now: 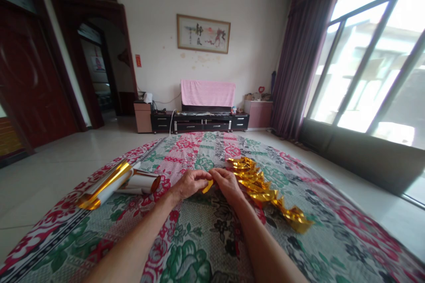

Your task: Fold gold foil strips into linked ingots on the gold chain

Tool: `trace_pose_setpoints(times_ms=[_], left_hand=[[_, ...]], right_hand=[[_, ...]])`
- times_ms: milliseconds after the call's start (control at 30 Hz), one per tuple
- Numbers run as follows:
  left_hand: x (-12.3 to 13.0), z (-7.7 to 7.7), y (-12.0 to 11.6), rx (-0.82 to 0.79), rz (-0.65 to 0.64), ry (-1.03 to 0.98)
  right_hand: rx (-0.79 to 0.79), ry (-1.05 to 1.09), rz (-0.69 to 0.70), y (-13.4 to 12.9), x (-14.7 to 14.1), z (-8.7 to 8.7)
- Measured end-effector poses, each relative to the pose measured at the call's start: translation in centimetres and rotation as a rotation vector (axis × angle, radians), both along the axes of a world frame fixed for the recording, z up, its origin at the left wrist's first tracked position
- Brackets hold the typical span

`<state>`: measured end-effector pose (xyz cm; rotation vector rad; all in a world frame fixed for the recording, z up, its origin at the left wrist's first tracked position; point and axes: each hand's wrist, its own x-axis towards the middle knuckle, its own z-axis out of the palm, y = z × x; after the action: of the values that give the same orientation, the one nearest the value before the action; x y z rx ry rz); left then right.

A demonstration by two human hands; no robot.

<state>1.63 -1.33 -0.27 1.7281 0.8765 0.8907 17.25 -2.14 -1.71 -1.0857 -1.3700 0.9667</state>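
Note:
My left hand [191,184] and my right hand [226,181] meet over the middle of the cloth, fingertips pinched together. Between them is a small piece of gold foil [208,186], its lower end hanging below the fingers of my left hand. The rest of the piece is hidden by my fingers. Just right of my right hand lies a row of folded gold foil pieces [259,182], stretching from the back toward the front right. To the left rest a roll of gold foil [108,184] and a second, white-sided roll [141,183].
A flowered cloth [189,256] covers the round surface under my hands. Beyond it stand a low black TV cabinet [202,123] and a screen draped with a pink towel [208,93]. A purple curtain [299,62] and windows are on the right; a dark red door [31,75] is on the left.

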Motion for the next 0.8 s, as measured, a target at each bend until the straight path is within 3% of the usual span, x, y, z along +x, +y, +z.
trace_pose_setpoints(times_ms=[133,267,500,800], left_hand=[[0.02,-0.44,0.30,-0.079,0.036,-0.157],[-0.07,-0.66,0.41,-0.131,0.061,-0.171],[-0.53,-0.96,0.47,-0.198,0.047,-0.153],[-0.50,-0.72,0.56,-0.128,0.195,-0.220]], right_hand=[[0.083,0.092,-0.142,0.55,-0.41,-0.49],[0.121,0.153,-0.212,0.54,-0.62,-0.24],[0.088,0.229,-0.198,0.40,-0.73,-0.05],[0.054,0.294,-0.147,0.39,-0.78,-0.19]])
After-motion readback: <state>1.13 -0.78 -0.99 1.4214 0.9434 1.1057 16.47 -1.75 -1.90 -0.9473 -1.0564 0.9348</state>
